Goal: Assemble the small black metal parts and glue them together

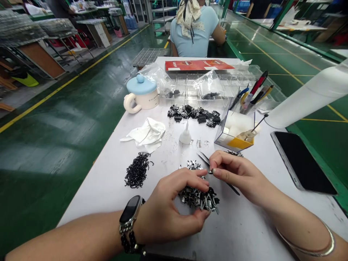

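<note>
While right fingers pinch a part and half-spread left fingers hold hardware, tweezers point diagonally far-left.

We count one left hand, one right hand, one pair of tweezers, one lidded mug, one white cloth, one nozzle bottle, one phone, one smartwatch, one bangle, and one pile of black hooked pieces, too many for us to tally singly

Bright tabletop; glare on green floor; edges stretched, blurred
</note>
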`<act>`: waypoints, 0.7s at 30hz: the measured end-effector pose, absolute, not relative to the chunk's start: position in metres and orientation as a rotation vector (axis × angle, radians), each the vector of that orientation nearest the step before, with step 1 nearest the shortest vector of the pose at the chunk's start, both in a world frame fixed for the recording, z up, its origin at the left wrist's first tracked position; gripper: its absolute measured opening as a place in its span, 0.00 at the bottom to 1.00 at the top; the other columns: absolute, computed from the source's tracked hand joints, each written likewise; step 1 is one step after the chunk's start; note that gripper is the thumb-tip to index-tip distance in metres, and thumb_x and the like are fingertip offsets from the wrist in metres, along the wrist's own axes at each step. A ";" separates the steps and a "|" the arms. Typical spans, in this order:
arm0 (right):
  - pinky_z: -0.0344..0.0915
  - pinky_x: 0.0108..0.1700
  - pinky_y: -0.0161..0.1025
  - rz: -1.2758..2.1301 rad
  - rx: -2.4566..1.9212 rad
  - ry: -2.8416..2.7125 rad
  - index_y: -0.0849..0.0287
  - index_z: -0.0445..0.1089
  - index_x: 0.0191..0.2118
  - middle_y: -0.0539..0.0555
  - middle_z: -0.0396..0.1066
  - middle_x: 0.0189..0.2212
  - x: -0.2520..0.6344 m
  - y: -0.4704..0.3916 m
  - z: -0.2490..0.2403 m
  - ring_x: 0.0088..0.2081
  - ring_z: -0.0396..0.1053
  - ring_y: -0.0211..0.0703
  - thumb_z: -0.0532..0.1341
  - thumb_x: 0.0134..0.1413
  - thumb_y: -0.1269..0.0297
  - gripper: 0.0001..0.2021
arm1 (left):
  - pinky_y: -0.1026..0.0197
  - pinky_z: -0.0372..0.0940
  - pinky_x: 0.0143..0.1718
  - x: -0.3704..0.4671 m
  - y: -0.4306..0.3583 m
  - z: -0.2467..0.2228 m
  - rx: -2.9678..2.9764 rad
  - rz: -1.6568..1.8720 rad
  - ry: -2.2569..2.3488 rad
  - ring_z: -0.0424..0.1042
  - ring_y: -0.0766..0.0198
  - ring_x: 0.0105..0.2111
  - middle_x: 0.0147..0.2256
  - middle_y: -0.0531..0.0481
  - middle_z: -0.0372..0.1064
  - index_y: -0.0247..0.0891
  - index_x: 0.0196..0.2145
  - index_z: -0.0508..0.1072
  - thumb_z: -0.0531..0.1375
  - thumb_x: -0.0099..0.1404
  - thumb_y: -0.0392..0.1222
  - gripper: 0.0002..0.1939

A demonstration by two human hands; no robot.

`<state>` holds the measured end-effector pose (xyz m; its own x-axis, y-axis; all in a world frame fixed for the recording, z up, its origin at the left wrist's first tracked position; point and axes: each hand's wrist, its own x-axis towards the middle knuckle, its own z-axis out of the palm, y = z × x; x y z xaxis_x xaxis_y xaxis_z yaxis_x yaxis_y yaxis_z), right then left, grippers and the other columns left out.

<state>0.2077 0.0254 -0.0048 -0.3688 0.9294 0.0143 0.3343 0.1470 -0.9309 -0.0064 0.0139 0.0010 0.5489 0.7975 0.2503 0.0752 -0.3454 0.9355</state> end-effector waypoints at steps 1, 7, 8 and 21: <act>0.63 0.29 0.36 1.247 -1.207 -1.784 0.57 0.65 0.32 0.51 0.63 0.27 0.206 0.024 -0.005 0.29 0.62 0.38 0.55 0.60 0.58 0.09 | 0.54 0.69 0.51 -0.007 0.014 0.001 1.777 0.903 0.710 0.71 0.53 0.51 0.40 0.43 0.75 0.37 0.38 0.70 0.64 0.50 0.28 0.17; 0.62 0.35 0.39 0.946 -1.255 -1.791 0.55 0.68 0.32 0.52 0.64 0.30 0.198 0.019 -0.010 0.34 0.64 0.40 0.58 0.58 0.62 0.05 | 0.52 0.68 0.52 -0.006 0.014 -0.002 1.758 0.903 0.711 0.72 0.54 0.49 0.41 0.44 0.74 0.38 0.39 0.70 0.64 0.51 0.29 0.17; 0.62 0.35 0.39 0.815 -1.273 -1.802 0.55 0.69 0.32 0.51 0.63 0.30 0.196 0.018 -0.011 0.34 0.64 0.40 0.59 0.58 0.64 0.04 | 0.52 0.68 0.52 -0.005 0.014 -0.003 1.752 0.909 0.717 0.72 0.54 0.49 0.41 0.44 0.74 0.38 0.39 0.70 0.64 0.51 0.29 0.17; 0.63 0.33 0.40 0.155 -1.109 -1.921 0.56 0.71 0.36 0.52 0.69 0.28 0.185 0.015 -0.017 0.32 0.64 0.40 0.63 0.51 0.75 0.07 | 0.53 0.66 0.54 -0.006 0.011 -0.007 1.818 0.934 0.748 0.72 0.57 0.48 0.41 0.46 0.74 0.39 0.40 0.71 0.63 0.52 0.28 0.17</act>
<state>0.1855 0.0148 -0.0168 -0.2075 0.7478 0.6307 0.6371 0.5926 -0.4929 -0.0057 0.0108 -0.0066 0.5258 0.8032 0.2800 0.0979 -0.3841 0.9181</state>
